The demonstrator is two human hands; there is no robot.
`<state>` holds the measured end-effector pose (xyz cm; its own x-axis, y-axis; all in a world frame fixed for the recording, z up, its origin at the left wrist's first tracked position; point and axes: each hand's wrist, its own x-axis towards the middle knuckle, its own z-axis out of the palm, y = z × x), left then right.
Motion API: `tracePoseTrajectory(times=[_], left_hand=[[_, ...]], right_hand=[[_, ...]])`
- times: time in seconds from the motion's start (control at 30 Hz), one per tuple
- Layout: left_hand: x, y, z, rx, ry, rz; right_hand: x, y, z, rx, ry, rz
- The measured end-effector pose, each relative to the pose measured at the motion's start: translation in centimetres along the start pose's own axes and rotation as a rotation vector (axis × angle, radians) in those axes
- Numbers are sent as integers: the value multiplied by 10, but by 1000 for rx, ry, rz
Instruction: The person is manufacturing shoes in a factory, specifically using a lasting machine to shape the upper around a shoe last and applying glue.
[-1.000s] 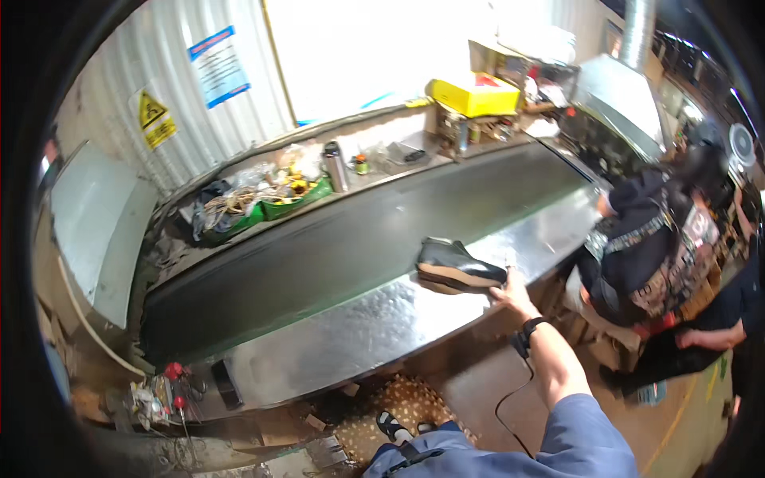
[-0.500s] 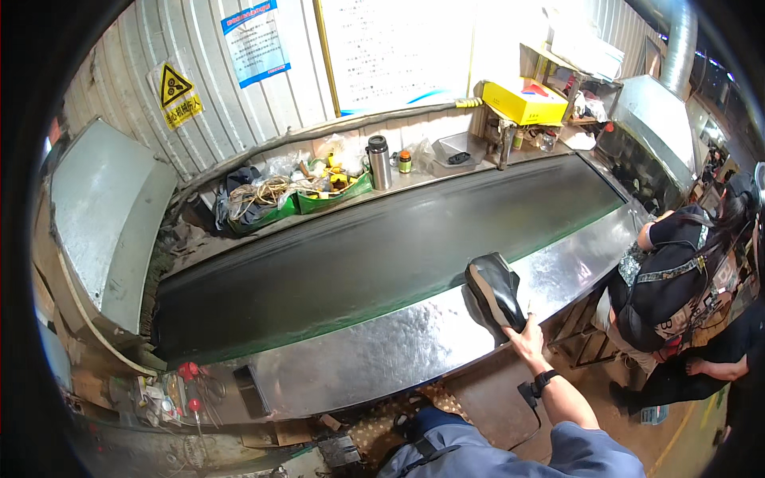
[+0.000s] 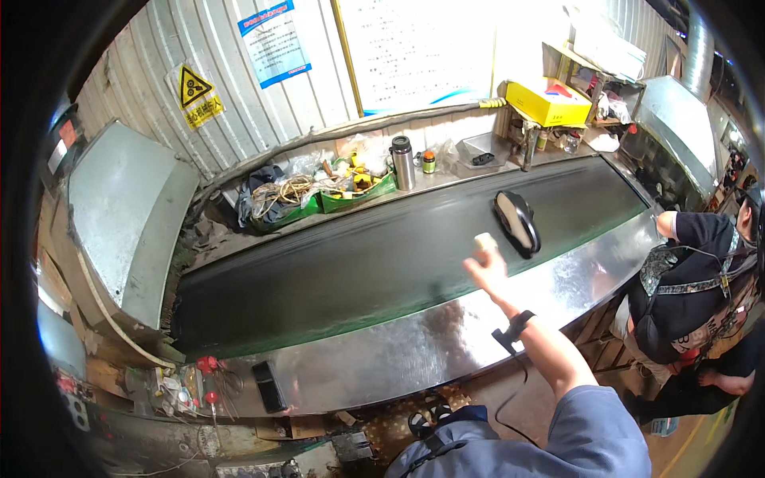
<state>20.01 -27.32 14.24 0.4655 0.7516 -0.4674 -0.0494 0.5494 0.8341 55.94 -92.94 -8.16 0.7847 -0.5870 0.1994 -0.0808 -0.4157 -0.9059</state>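
From my end, the cord (image 3: 499, 412) off the wrist could snag the desk (image 3: 382, 350) edge on a longer reach, and the shoe (image 3: 516, 224), tipped on its side, might drift if the belt (image 3: 358, 279) runs. Right grip (image 3: 488, 268) looks wide, shoe-free; pale bit (image 3: 484, 241) at its tip unclear. Shoe's on the belt, right of frame centre, just up-right of the grip, not touching.

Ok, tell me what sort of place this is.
Likely a shoe factory: a black shoe lies on a long, conveyor-like belt, and a yellow warning sign is on the corrugated wall.
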Motion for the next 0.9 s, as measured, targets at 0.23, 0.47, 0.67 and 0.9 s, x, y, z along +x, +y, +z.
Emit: tracePoseTrajectory(times=[0.23,0.47,0.67,0.9], left_hand=[[2,-103,49,615,-476,469],[75,-227,84,85,-467,-766],[57,-289,157,165,-663,-1033],[48,-310,206,636,-902,-518]], right_hand=[[-195,-126,122,545,-1280,328],[-215,-123,33,938,-1207,790],[-196,-134,-19,618,-1001,566],[-52,-133,-46,219,-414,103]])
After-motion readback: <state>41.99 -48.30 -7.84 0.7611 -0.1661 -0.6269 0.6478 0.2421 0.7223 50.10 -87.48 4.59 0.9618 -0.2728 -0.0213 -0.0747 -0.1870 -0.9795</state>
